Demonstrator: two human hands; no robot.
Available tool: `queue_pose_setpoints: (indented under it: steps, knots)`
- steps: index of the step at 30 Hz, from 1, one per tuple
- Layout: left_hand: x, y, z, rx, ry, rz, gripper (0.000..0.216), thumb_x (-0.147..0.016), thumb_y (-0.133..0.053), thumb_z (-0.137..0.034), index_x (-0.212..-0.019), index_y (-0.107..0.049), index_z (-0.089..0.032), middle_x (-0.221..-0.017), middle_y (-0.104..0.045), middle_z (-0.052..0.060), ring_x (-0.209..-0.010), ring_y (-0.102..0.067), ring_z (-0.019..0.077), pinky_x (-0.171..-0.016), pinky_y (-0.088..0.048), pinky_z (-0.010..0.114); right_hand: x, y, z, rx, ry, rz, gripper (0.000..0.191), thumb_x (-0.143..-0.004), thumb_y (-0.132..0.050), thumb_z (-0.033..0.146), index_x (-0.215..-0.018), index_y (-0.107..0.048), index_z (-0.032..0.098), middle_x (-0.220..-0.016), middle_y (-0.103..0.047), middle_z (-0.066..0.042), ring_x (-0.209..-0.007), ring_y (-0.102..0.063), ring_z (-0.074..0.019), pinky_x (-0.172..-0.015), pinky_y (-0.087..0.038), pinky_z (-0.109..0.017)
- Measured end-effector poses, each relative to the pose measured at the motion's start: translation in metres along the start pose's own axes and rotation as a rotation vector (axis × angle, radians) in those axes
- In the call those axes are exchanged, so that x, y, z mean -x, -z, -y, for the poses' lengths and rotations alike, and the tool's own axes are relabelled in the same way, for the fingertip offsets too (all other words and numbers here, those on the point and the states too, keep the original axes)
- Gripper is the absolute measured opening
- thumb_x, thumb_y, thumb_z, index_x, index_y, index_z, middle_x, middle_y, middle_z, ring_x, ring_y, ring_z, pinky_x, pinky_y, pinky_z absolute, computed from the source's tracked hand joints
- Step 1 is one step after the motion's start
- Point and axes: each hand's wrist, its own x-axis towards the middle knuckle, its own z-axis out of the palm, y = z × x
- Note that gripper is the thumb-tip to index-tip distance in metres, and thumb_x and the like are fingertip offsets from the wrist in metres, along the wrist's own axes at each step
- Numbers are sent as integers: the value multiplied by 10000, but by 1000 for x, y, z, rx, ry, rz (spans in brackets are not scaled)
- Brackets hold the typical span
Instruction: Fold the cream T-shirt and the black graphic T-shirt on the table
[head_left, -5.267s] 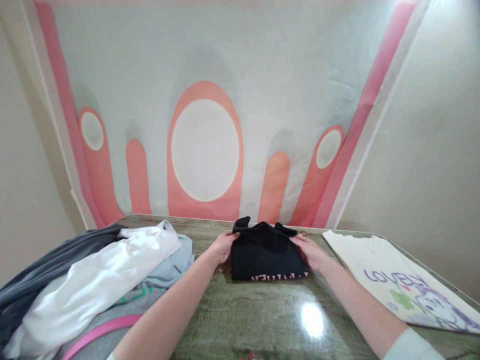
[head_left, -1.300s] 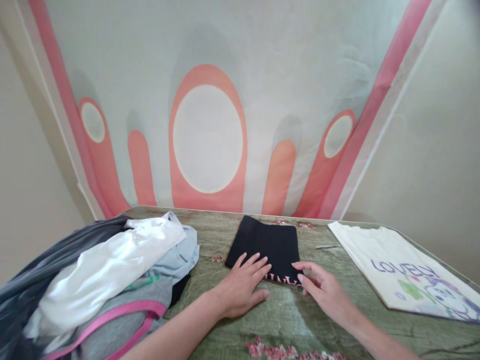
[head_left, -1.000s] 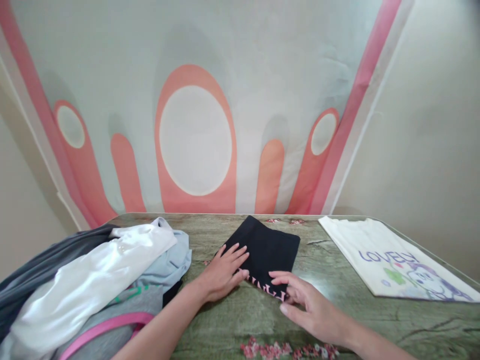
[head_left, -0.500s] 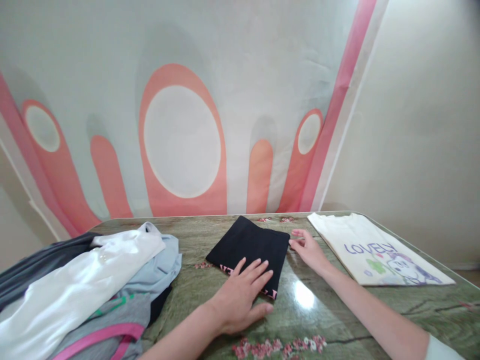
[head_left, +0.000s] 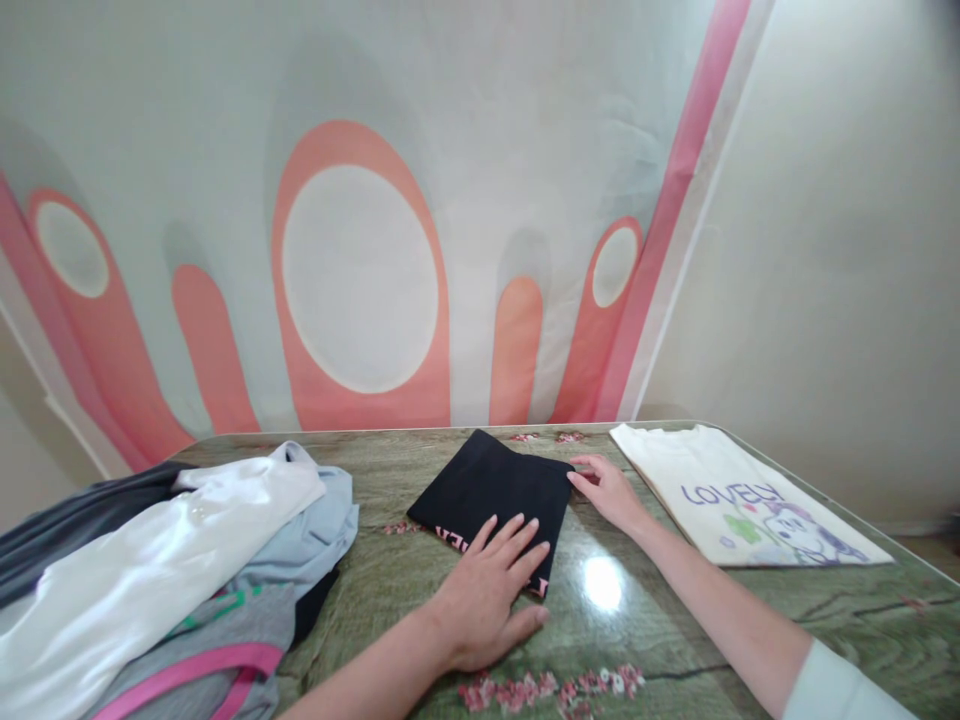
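A black folded garment (head_left: 491,490) with pink lettering along its near edge lies in the middle of the table. My left hand (head_left: 491,590) rests flat on its near part, fingers spread, the thumb on the tabletop. At the garment's far right corner, my right hand (head_left: 604,490) has thumb and fingers closed on the edge. To the right of that hand, a white folded T-shirt (head_left: 697,460) lies flat, printed with "LOVELY" and a cartoon figure.
On the left is a loose heap of clothes: a white satiny garment (head_left: 157,540), a light blue one (head_left: 330,510), a grey one with pink trim (head_left: 255,625) and a dark one (head_left: 97,520). The wood-patterned table (head_left: 375,640) ends at a patterned wall hanging (head_left: 480,150).
My right hand has come in slightly over the garment's far right corner. My left hand stays on the cloth. The whole view has shifted a little.
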Motion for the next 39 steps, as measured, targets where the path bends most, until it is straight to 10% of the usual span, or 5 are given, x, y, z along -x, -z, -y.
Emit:
queue_pose_setpoints:
  steps: [16,25,39]
  knots:
    - [3,-4,3,-28,127,-12,577,-882,-269,-539,-1370,-249,-234,-1453,-161,53,-1320,-134,237,-1063,-113,446,-11,-3,-25,58,-24,100,194,-764,-513,377,-759,-555,188,-701,-597,-12,-636,-545,-150,-614,-426,-282]
    - [4,-9,6,-52,106,-4,578,-877,-289,-538,-1377,-224,-257,-1456,-148,51,-1320,-125,253,-1054,-102,478,-38,11,-29,-167,-250,384,275,-714,-575,437,-724,-538,165,-636,-577,5,-530,-482,-98,-501,-377,-228]
    - [3,-8,2,-83,173,-77,606,-877,-269,-549,-1377,-237,-208,-1447,-185,66,-1320,-135,226,-1071,-117,425,-28,7,-19,-184,-184,253,249,-717,-570,379,-857,-561,174,-665,-575,9,-553,-509,-105,-489,-399,-219]
